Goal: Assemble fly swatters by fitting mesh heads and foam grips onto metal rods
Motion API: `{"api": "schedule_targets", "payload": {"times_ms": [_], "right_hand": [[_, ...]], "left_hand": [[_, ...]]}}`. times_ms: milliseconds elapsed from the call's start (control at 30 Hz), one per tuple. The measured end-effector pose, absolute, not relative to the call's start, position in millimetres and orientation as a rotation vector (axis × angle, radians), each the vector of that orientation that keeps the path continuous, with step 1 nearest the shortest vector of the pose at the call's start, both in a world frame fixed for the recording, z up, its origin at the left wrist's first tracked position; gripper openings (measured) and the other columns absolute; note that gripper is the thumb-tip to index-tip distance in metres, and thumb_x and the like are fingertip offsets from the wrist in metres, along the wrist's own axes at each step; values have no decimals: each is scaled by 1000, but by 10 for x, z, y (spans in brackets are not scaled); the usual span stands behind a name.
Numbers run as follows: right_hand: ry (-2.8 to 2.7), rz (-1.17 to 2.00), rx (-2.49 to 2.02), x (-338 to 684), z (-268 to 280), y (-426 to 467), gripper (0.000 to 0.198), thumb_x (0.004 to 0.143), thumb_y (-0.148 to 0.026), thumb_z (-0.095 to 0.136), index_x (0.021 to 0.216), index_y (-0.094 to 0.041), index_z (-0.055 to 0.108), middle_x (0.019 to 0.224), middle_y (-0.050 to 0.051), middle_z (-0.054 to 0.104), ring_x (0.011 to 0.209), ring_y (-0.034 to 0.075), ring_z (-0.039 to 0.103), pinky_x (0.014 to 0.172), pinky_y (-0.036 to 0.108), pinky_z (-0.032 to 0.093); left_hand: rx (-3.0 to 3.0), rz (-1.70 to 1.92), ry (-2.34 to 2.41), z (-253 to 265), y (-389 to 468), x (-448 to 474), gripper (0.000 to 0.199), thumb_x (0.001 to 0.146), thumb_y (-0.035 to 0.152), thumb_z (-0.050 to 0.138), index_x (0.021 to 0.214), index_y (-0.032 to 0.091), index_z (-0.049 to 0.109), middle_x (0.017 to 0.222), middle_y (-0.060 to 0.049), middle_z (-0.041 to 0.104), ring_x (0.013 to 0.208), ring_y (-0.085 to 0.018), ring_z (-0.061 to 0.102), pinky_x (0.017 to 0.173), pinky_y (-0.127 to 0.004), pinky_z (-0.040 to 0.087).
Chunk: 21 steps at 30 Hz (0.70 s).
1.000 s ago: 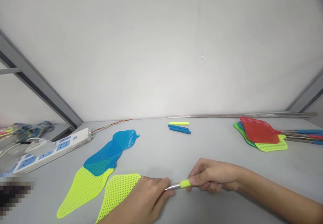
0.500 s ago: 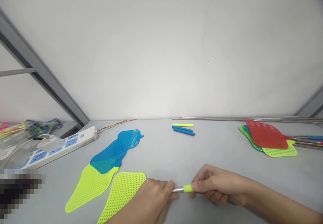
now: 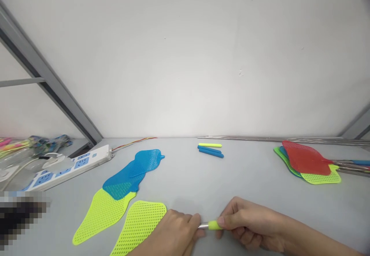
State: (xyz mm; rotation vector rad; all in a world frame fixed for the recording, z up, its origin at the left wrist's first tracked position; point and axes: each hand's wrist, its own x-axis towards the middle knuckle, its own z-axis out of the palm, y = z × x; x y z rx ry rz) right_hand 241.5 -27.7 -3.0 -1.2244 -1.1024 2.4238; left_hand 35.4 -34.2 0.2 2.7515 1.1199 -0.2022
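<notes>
My left hand (image 3: 176, 233) is closed around a thin metal rod (image 3: 204, 225), and a short length of it shows beyond the fingers. A yellow-green handle grip (image 3: 214, 225) sits on or against the end of that rod. Thumb and fingers of my right hand (image 3: 248, 225) pinch this grip and hide its far part. Beside my left hand lies a yellow-green fly swatter head (image 3: 141, 223), partly covered by the hand and forearm. Whether the rod joins that head is hidden.
Another yellow-green swatter head (image 3: 101, 215) and blue swatter heads (image 3: 124, 179) overlap at left. Blue handle grips (image 3: 211, 153) and a yellow grip (image 3: 210, 145) lie behind. Metal rods (image 3: 260, 138) line the wall. Fly swatters (image 3: 306, 159) are stacked right; a power strip (image 3: 81, 163) stands left.
Less bare rod shows between my left hand and the yellow-green grip. Both hands sit slightly lower in the view, and the view itself has shifted a little.
</notes>
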Motion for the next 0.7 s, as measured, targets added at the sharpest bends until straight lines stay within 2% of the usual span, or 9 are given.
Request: {"api": "schedule_targets", "payload": {"times_ms": [433, 700], "right_hand": [[-1312, 2383, -1184, 2457, -27, -232, 29, 69, -39, 55, 79, -12, 61, 48, -6, 27, 35, 0, 15, 34, 18, 5], [-1402, 2393, -1159, 2520, -67, -171, 33, 69, -44, 53, 82, -14, 60, 52, -5, 33, 36, 0, 21, 34, 17, 11]], "left_hand": [[2736, -81, 1095, 56, -365, 324, 31, 86, 34, 20, 73, 21, 44, 60, 2, 56, 50, -13, 50, 48, -22, 29], [2714, -55, 1133, 34, -357, 330, 33, 86, 36, 20, 70, 20, 44, 58, 2, 54, 48, -12, 47, 46, -22, 25]]}}
